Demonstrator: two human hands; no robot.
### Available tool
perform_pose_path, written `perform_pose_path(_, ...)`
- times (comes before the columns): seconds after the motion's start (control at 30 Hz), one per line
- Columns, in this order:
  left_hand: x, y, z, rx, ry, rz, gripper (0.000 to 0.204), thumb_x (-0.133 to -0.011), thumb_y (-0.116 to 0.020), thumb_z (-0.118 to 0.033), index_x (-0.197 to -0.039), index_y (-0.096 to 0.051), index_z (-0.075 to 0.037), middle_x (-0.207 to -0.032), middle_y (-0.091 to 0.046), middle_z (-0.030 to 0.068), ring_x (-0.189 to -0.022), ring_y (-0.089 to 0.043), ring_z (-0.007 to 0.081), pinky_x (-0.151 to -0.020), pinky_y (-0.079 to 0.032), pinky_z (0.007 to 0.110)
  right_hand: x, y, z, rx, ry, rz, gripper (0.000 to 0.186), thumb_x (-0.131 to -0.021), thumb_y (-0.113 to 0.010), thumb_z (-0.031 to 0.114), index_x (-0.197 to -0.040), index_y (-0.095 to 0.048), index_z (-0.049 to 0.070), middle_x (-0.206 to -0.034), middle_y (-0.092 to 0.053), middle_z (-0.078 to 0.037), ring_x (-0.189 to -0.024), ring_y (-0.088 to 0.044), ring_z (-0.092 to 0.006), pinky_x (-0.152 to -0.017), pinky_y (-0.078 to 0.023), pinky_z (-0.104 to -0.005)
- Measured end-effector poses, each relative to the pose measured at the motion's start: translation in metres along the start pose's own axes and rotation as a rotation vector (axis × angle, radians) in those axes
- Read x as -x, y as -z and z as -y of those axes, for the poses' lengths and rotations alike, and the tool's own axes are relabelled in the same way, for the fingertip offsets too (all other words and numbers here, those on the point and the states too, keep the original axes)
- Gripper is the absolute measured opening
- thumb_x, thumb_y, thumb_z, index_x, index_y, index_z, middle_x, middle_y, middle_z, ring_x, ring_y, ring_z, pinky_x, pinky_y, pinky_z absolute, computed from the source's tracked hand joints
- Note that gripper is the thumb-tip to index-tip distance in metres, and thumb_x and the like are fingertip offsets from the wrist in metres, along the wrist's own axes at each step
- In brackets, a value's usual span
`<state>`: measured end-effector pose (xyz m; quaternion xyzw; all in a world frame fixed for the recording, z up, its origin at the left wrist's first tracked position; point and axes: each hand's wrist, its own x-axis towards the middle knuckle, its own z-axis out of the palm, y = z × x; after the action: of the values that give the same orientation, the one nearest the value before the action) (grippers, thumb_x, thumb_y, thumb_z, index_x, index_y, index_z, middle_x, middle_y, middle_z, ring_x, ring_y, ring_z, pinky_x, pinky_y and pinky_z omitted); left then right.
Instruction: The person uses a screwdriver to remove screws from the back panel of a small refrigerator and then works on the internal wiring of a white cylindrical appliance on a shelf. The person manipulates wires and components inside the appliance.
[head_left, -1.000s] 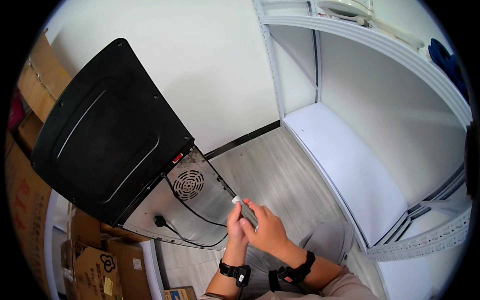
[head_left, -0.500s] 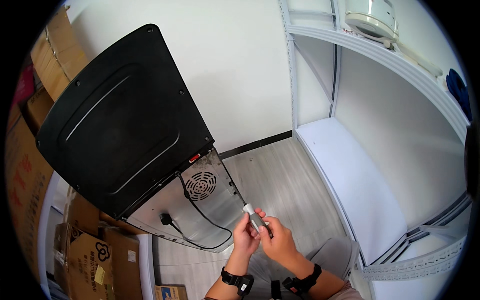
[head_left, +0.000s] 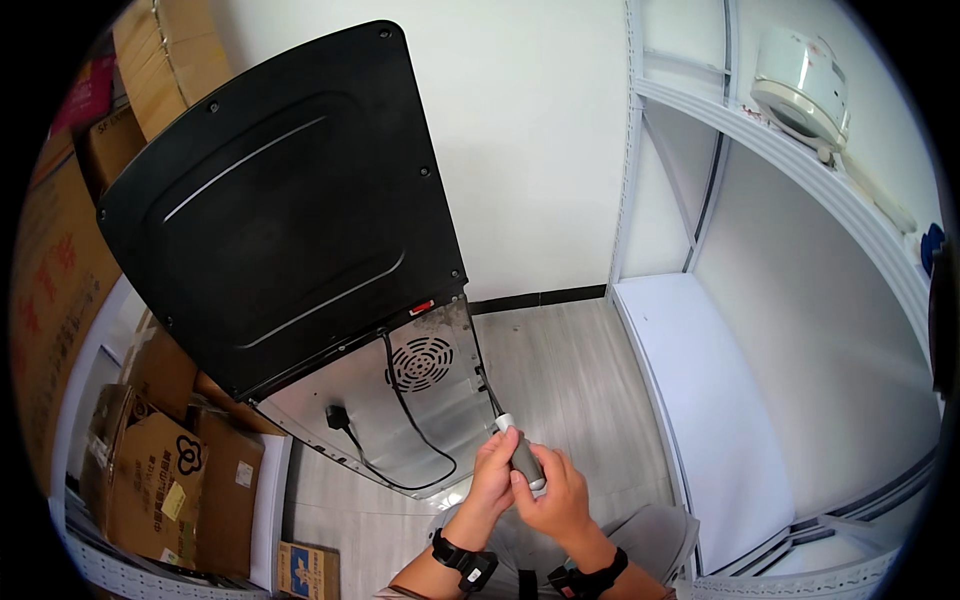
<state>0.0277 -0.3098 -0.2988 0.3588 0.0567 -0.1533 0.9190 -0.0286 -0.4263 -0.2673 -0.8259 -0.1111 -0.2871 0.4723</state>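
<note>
Screwdriver (head_left: 504, 422) appears light and rigid; grey handle (head_left: 526, 466) suits gripping, pinched by fingers of left hand (head_left: 491, 472) and right hand (head_left: 561, 497).

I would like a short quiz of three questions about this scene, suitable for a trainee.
1. True or false: the left hand and the right hand both touch the screwdriver.
2. What is the outline of the slotted vent in the metal panel? a) square b) round c) triangular
3. Fill in: the large cover above the panel is ____ in colour.

Key: 1 true; 2 b; 3 black.
</note>
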Motion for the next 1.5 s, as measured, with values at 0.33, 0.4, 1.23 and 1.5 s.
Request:
perform_pose_path(0.33,0.005,0.005,-0.003,0.003,0.018,0.074,0.038,-0.105,-0.054,-0.034,-0.119,-0.063,0.0,-0.1,-0.07,0.0083,-0.076,-0.066,0.0147,-0.069,-0.056,0.03,0.003,-0.003,-0.002,-0.482,-0.457,0.019,0.035,-0.095,-0.066,0.026,-0.119,-0.059,0.002,-0.083,-0.065,-0.017,-0.064,-0.066,-0.0302,-0.057,-0.052,-0.0385)
perform_pose_path(0.4,0.005,-0.001,-0.002,-0.026,-0.007,0.0,0.037,-0.105,-0.055,-0.035,-0.116,-0.063,-0.001,-0.099,-0.07,0.0076,-0.077,-0.067,0.0151,-0.07,-0.057,0.03,0.0,-0.002,0.003,-0.155,-0.163,-0.039,0.036,-0.093,-0.068,0.026,-0.118,-0.059,0.002,-0.083,-0.065,-0.017,-0.066,-0.066,-0.0315,-0.059,-0.053,-0.0385)
perform_pose_path(1.23,-0.006,0.008,0.003,-0.075,-0.09,-0.042,0.029,-0.102,-0.061,-0.028,-0.105,-0.068,-0.001,-0.061,-0.047,-0.0064,-0.049,-0.033,0.0028,-0.048,-0.028,0.023,-0.004,-0.009,0.009,0.068,-0.027,-0.124,0.043,-0.086,-0.074,0.017,-0.121,-0.055,0.0,-0.095,-0.06,-0.016,-0.082,-0.063,-0.029,-0.068,-0.051,-0.04)
perform_pose_path(1.5,-0.014,0.02,-0.017,-0.173,-0.006,0.093,0.034,-0.104,-0.055,-0.031,-0.113,-0.066,0.001,-0.076,-0.062,0.0001,-0.05,-0.034,0.0041,-0.048,-0.029,0.023,0.002,-0.01,-0.001,-0.416,-0.512,0.016,0.027,-0.094,-0.065,0.014,-0.115,-0.058,-0.001,-0.083,-0.066,-0.014,-0.072,-0.064,-0.0208,-0.063,-0.05,-0.0353)
